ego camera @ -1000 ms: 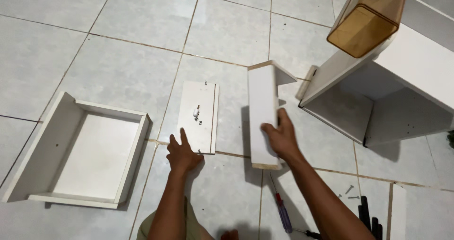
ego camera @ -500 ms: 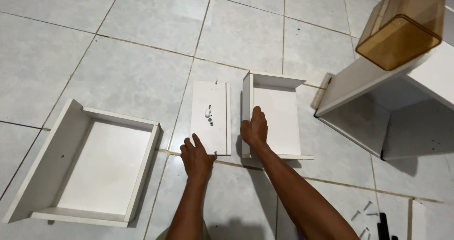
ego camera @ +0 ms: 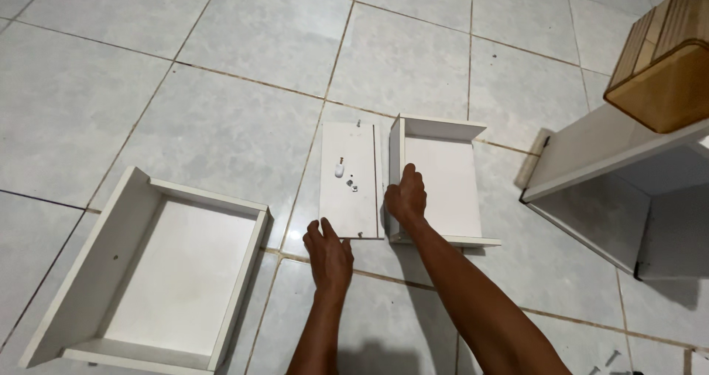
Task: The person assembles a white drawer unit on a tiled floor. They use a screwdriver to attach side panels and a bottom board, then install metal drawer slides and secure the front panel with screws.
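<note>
A part-built white drawer [ego camera: 443,183] lies on the tiled floor with its left wall missing. My right hand [ego camera: 405,196] grips its left edge. Just to the left lies a loose white panel [ego camera: 351,180] flat on the floor, with a white knob and small fittings [ego camera: 346,177] resting on it. My left hand [ego camera: 329,255] sits fingers spread on the floor at the panel's near edge, touching it.
A finished white drawer [ego camera: 96,257] lies open-side up at the lower left. A white cabinet shell [ego camera: 591,161] stands at the right with a brown wooden box [ego camera: 661,72] on top. Loose screws [ego camera: 609,359] lie at the bottom right.
The drawer part stood on edge in my right hand a second ago; it now lies flat beside the panel. My view has shifted left, and the screwdriver has left the frame.
</note>
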